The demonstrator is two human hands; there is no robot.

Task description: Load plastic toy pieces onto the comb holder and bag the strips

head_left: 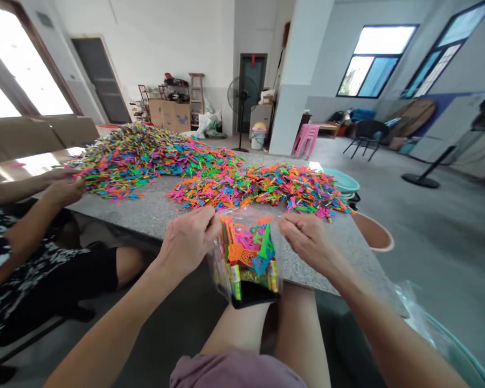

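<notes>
On the big table (119, 214) I see a toy heap (262, 186), and by the near edge a clear bag (220, 272) hangs, top corners pinched in closed left hand (189, 237) and right hand (305, 234), seemingly being pulled straight around little toys (263, 243), which calls for a steady grip next.

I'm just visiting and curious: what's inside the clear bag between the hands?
The clear bag shows colourful plastic pieces, two upright tubes with yellow and green, and something black at the bottom. Whatever lies behind the front pieces is covered.
</notes>
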